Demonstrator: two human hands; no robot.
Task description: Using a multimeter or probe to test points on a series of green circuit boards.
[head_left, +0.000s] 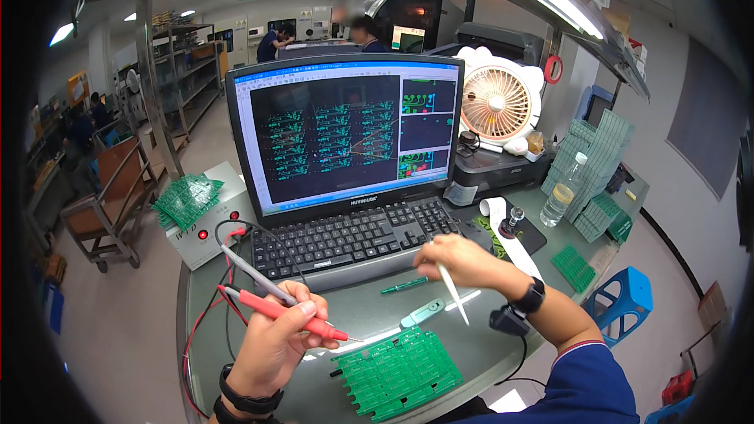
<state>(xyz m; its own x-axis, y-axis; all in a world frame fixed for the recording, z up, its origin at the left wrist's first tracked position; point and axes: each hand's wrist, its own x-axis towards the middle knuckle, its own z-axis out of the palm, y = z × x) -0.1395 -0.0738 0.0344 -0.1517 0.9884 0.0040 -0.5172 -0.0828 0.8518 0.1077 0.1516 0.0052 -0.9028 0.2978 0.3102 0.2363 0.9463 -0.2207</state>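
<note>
My left hand [276,339] is closed on a red test probe [287,314] and a grey test probe [258,273]. The red probe's metal tip points right, just above the upper left corner of a green circuit board panel [399,374] lying on the table. My right hand [455,261], fingers curled, is at the lower right edge of the black keyboard [353,239]. It holds a slim white pointed tool [453,296], tip down; its exact kind is unclear. Between the keyboard and the panel lie a green pen [404,286] and a pale green utility knife [422,313].
A monitor [345,133] with a board layout stands behind the keyboard. Left is a white box [206,239] with green boards on top and probe leads. To the right are a fan [496,102], a bottle [559,195], stacked boards [589,149] and a blue stool [620,302].
</note>
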